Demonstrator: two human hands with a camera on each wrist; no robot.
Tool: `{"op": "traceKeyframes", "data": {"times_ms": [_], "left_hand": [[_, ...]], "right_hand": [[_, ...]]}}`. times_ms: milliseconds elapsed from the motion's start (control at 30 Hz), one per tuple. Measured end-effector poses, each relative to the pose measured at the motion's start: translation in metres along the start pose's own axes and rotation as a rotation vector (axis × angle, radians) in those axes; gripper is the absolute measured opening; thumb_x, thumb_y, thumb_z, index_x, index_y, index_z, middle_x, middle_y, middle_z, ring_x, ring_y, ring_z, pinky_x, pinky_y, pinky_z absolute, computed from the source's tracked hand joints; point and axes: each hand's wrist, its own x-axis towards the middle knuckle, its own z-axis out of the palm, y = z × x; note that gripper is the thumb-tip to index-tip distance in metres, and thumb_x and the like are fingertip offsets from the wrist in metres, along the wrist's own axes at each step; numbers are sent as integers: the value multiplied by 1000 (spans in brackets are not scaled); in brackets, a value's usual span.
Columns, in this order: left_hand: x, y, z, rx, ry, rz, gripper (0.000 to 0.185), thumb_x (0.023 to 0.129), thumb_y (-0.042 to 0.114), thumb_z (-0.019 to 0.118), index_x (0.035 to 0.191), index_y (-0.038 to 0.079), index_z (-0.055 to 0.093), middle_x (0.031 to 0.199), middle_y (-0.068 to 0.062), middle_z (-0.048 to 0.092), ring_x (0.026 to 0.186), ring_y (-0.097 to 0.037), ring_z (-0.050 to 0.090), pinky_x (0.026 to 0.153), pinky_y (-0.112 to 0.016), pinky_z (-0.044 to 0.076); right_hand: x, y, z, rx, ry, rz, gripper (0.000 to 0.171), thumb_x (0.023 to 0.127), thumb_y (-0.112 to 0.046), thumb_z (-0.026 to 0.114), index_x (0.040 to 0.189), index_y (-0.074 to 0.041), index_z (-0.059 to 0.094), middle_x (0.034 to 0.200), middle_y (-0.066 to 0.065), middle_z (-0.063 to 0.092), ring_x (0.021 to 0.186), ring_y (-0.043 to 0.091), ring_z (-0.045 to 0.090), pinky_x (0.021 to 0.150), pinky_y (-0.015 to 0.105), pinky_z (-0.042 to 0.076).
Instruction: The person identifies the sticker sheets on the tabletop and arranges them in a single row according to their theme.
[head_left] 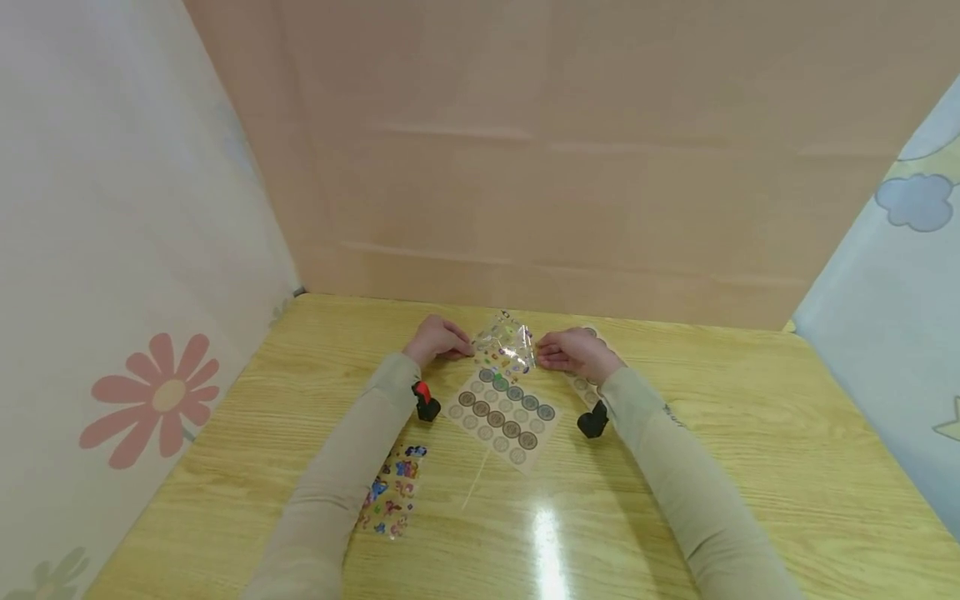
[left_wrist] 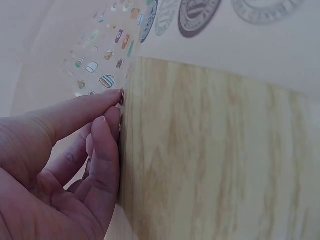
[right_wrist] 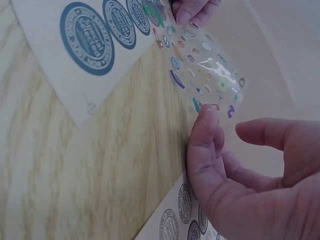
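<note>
A clear sticker sheet (head_left: pixel 504 343) with small colourful pictures lies between my two hands near the back of the table. My left hand (head_left: pixel 441 339) pinches its left edge between thumb and fingertips. On the opposite side, my right hand (head_left: pixel 576 353) has its fingertips at the sheet's edge; the right wrist view shows the thumb (right_wrist: pixel 257 132) held apart from the index fingertip. Just in front lies a pale sheet of round stamp-like stickers (head_left: pixel 502 421), partly overlapped by the clear one. A second sheet of round stickers (right_wrist: pixel 185 205) is partly hidden beneath my right hand.
Another clear sheet with bright cartoon stickers (head_left: pixel 401 492) lies beside my left forearm, partly covered by the sleeve. A thin pale strip (head_left: pixel 476 481) rests on the wooden table (head_left: pixel 750 433). A brown backdrop (head_left: pixel 562 167) rises behind the table's far edge.
</note>
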Motion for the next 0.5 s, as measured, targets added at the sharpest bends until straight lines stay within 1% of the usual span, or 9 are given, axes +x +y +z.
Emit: {"op": "traceKeyframes", "data": {"times_ms": [100, 200, 267, 333, 433, 500], "left_hand": [[0, 1, 1, -11, -4, -3, 20, 73, -4, 80, 91, -4, 70, 75, -9, 68, 59, -12, 64, 62, -23, 57], [0, 2, 1, -13, -14, -5, 19, 73, -3, 80, 90, -4, 70, 74, -9, 68, 57, -11, 63, 61, -22, 57], [1, 2, 1, -5, -22, -4, 19, 73, -2, 80, 90, -3, 70, 74, -8, 68, 57, -11, 62, 60, -22, 56], [3, 2, 1, -1, -33, -4, 19, 74, -2, 80, 90, -3, 70, 74, -8, 69, 57, -11, 62, 59, -22, 56], [5, 1, -1, 7, -50, -4, 20, 74, 0, 80, 90, -2, 70, 73, -7, 69, 58, -11, 63, 59, -21, 55], [6, 0, -2, 15, -65, -2, 20, 75, 1, 80, 91, -2, 70, 73, -7, 69, 59, -11, 63, 58, -21, 54]], "right_hand": [[0, 0, 0, -48, 3, -15, 33, 99, -10, 51, 123, 13, 51, 100, 17, 59, 81, 18, 63, 82, 30, 55], [1, 1, -2, -89, 5, -29, 30, 98, -10, 52, 118, 12, 53, 93, 13, 57, 76, 17, 58, 72, 26, 54], [2, 2, -3, -105, 1, -39, 27, 98, -11, 53, 114, 11, 54, 87, 10, 55, 71, 15, 53, 63, 24, 49], [4, 2, -5, -101, -1, -42, 23, 98, -12, 54, 109, 9, 54, 80, 7, 50, 66, 14, 47, 55, 22, 42], [5, 2, -7, -83, -20, -41, 21, 98, -14, 53, 106, 5, 52, 74, 3, 43, 62, 13, 40, 51, 21, 33], [5, 2, -7, -72, -23, -34, 21, 99, -16, 53, 106, 3, 51, 72, 1, 39, 61, 12, 37, 49, 21, 29]]}}
